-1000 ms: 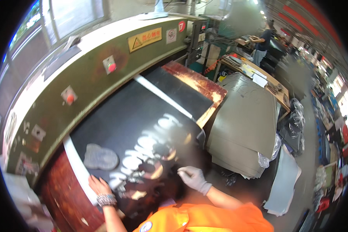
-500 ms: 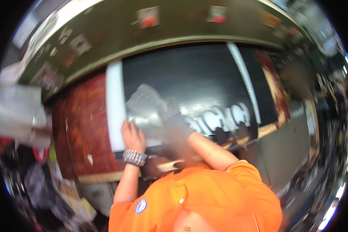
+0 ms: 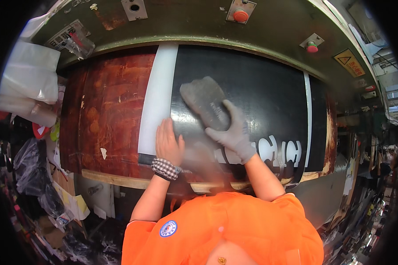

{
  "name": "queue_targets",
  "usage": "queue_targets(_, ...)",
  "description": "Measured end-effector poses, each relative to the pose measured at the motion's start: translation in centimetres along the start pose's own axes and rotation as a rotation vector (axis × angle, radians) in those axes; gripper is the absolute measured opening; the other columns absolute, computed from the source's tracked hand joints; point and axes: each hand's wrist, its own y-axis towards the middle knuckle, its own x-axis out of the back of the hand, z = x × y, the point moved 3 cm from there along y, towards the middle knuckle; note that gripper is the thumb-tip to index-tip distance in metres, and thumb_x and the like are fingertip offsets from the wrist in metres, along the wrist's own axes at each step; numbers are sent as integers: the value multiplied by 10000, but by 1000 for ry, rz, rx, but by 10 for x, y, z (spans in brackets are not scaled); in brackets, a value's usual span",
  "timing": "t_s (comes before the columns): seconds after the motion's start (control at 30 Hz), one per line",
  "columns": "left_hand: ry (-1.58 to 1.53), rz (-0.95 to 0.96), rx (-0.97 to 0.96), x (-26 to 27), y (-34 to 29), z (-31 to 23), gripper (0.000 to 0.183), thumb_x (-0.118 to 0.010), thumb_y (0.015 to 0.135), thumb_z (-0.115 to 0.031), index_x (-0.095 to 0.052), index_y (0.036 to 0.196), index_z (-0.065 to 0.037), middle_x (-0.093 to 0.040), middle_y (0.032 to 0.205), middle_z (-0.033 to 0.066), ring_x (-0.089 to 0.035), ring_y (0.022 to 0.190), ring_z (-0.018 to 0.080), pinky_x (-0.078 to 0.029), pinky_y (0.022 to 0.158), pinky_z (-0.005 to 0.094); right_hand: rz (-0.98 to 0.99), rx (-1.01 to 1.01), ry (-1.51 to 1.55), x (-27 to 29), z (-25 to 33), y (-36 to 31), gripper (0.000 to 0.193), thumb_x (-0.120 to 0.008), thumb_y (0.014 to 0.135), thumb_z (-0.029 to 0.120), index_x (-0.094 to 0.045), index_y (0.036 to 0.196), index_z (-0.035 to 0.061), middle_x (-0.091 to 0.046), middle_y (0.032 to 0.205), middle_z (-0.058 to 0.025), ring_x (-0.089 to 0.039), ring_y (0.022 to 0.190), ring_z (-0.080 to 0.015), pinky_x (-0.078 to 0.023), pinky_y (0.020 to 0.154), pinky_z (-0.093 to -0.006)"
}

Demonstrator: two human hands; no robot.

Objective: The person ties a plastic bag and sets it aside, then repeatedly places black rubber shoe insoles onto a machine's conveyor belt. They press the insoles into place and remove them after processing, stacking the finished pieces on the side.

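Note:
In my gloved right hand point(image 3: 233, 134) is a dark grey, sole-shaped slab point(image 3: 208, 102), gripped at its near right end between thumb and fingers. It is slightly blurred, over the left part of a black sheet point(image 3: 252, 79); whether it touches the sheet I cannot tell. My bare left hand point(image 3: 169, 143), with a checked band at the wrist, rests with fingers stretched out at the sheet's left edge, by a white strip point(image 3: 159, 84). Several curved white cut-out shapes point(image 3: 266, 149) show along the sheet's near edge, to the right of my right hand.
Left of the white strip lies a worn reddish-brown board point(image 3: 115, 110). A green machine beam point(image 3: 177, 22) with red buttons point(image 3: 240, 16) spans the far side. Clear plastic sheeting point(image 3: 33, 75) hangs at the far left. A wooden edge point(image 3: 119, 179) runs along the front.
The view has turned and sharpened. My right hand, blurred before, now plainly grips the slab's near end. My left hand stays by the sheet's left edge.

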Motion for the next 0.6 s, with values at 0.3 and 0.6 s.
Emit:
queue_targets(0.3, -97, -60, -37, -11, 18, 4, 562, -578, 847, -55, -456, 1385, 54, -536, 1349, 269, -495, 1266, 447, -384, 1107, 507, 106, 87, 72, -6, -32, -18, 834, -812, 754, 381, -450, 1410, 16, -509, 1340, -231, -456, 1293, -389, -359, 1097, -483)
queue_targets(0.6, -160, -105, -11, -13, 27, 15, 442, -625, 832, -49, -571, 1268, 3, -548, 1305, 228, -510, 1242, 403, -394, 1099, 509, -392, -426, -100, 180, -143, -158, 379, -621, 983, 193, -628, 1223, -100, -692, 1163, -164, -624, 1072, -220, -457, 976, -336)
